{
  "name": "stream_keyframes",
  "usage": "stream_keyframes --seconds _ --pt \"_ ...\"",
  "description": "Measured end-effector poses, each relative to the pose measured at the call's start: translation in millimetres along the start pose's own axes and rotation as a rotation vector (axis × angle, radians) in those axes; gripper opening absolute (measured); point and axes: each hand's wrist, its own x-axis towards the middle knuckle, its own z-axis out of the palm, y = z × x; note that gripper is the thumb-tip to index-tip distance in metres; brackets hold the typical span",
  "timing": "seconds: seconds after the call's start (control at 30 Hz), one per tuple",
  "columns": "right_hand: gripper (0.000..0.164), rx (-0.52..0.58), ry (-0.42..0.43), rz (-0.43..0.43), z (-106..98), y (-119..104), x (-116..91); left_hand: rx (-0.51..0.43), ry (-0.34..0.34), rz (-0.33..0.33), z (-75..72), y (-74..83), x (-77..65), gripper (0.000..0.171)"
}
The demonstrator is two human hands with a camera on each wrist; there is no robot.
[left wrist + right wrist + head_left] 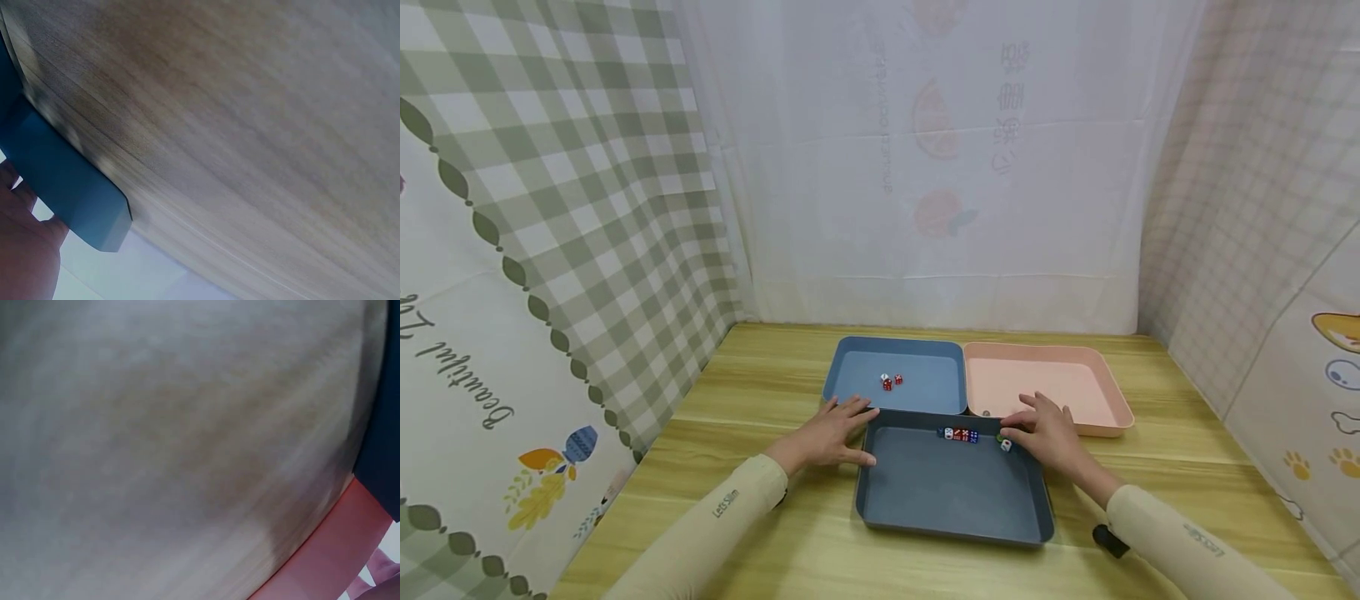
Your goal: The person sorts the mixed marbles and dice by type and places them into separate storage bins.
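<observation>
A dark grey tray (955,492) lies nearest the person, with a tight row of blue, white and red dice (958,435) along its far side. My left hand (829,433) rests at the tray's left rim, fingers spread and thumb tip on the edge. At the far right corner, my right hand (1047,433) hovers over the rim, thumb and forefinger extended close together. Just under those fingertips are a white die (1006,446) and a green die (999,437). A small die (987,413) shows at the pink tray's near edge, left of the right hand.
Behind stand a blue tray (925,392) holding red and white dice (888,382) and a pink tray (1030,375), side by side. All rest on a wood-grain table (760,358). Cloth curtains (940,300) enclose the back and sides. A black object (1109,541) sits beneath the right sleeve.
</observation>
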Motion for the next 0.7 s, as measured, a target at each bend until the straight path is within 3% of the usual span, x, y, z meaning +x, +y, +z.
stream_keyframes --seconds 0.37,0.7 --pt "0.011 -0.169 -0.015 0.005 8.3 1.4 -2.9 -0.005 0.003 0.002 0.5 -0.7 -0.2 0.089" --pt "0.006 -0.203 -0.032 -0.011 10.1 -2.6 -0.6 -0.006 -0.005 0.001 3.3 -4.4 1.3 0.091"
